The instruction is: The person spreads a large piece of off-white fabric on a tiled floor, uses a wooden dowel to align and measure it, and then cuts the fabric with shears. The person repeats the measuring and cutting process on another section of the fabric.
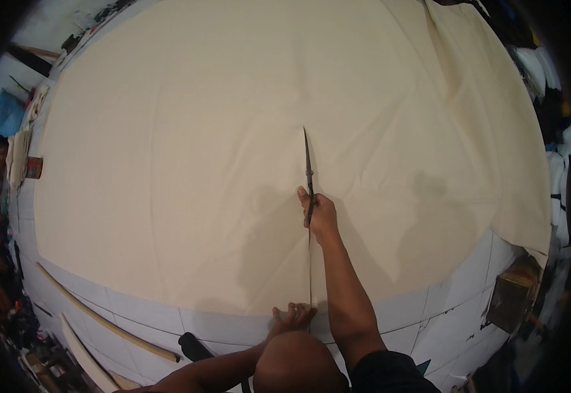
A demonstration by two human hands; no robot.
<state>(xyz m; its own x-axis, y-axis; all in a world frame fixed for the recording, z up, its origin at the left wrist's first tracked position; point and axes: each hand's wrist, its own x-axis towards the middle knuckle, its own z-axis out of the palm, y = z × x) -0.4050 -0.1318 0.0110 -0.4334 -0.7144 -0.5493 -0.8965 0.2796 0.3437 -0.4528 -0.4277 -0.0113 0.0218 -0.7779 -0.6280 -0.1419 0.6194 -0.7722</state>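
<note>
A large cream cloth lies spread out before me, with soft creases and a bunched fold along its right side. My right hand grips the handles of dark scissors near the middle of it. Their blades point away from me and look like one narrow line. From the handles a straight cut runs back to the cloth's near edge. There, my left hand has its bent fingers on the cloth beside the cut and appears to pinch the edge. A rounded bare part of my body hides the left wrist.
White floor tiles show along the near side. A long thin wooden strip lies at the lower left, near a dark rod-like thing. At the left edge are a red tin and a blue bag. A brown box stands at the right.
</note>
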